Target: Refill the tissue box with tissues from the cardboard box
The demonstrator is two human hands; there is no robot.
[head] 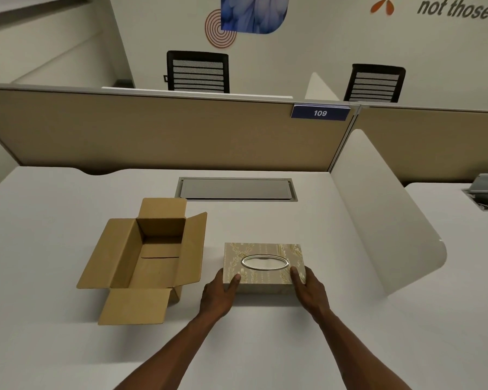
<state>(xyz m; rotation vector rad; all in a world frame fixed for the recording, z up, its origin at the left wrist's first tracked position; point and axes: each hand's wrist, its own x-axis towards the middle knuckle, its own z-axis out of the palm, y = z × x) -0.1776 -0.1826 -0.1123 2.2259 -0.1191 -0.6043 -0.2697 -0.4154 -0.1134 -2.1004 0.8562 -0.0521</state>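
Observation:
A gold patterned tissue box (264, 250) with a silver oval slot in its lid rests on the white desk (265, 347). My left hand (219, 295) grips its near left corner and my right hand (310, 289) grips its near right corner, thumbs on the lid. To the left stands a brown cardboard box (150, 257) with all its flaps folded open. Only bare cardboard shows inside it, and no tissues are visible anywhere.
A grey cable hatch (235, 189) is set into the desk behind the boxes. A beige partition (152, 130) closes off the back, and a curved white divider (383, 220) bounds the right side. Two black chairs stand beyond the partition.

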